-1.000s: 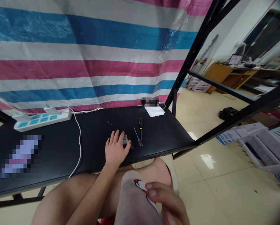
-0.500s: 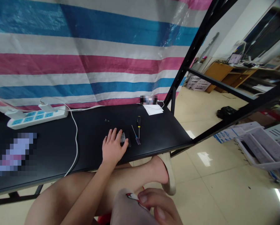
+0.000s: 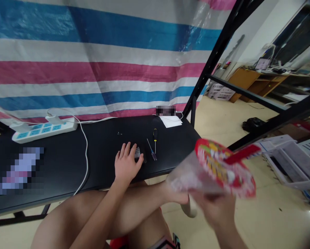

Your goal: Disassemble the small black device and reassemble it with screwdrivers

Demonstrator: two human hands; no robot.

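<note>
Red-printed plastic packet clenched in right-hand fingers; left hand lies open on black tabletop.

An office-like workroom with steel shelving, wooden desk, tiled floor.

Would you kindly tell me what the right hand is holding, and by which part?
The right hand grips a red-printed plastic packet by its lower edge.

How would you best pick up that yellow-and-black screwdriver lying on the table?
Grip the handle of the screwdriver, coming from above. It lies flat with the thin shaft pointing toward the person, and the thicker handle gives the fingers more to close around.
</note>
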